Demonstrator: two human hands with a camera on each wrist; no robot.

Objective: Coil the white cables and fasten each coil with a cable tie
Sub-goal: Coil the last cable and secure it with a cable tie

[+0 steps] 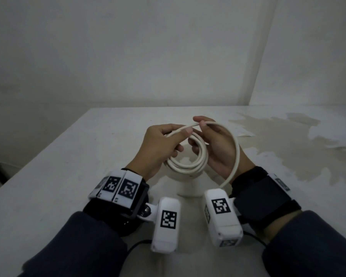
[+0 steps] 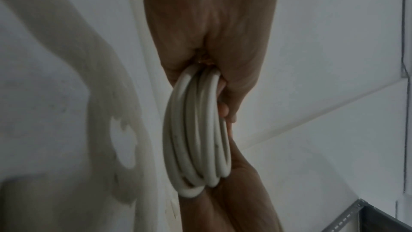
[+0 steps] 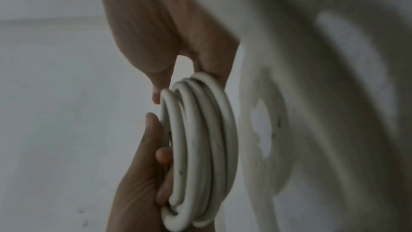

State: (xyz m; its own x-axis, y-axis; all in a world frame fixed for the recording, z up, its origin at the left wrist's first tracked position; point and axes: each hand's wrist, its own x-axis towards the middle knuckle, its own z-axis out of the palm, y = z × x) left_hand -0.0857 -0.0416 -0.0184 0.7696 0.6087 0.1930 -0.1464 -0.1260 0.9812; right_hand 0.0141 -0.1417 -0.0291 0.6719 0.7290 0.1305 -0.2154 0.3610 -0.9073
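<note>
Grip, left: my left hand (image 1: 158, 144) curls round the far-left side of the coiled round white plastic cable (image 1: 185, 164), thumb on top.
Grip, right: my right hand (image 1: 214, 148) pinches the loose strand at the far side of the coil.
Cable: held in the air between both hands, above the pale stained tabletop (image 1: 68, 156); one wider loop sweeps right and near, past my right wrist.
Wrists: black straps with white marker blocks.

One white cable (image 1: 185, 164), wound in roughly four or five loops. Two hands: left hand (image 1: 158, 148) at 9 o'clock of the coil, right hand (image 1: 218, 148) at 3 o'clock. One table (image 1: 68, 156).
</note>
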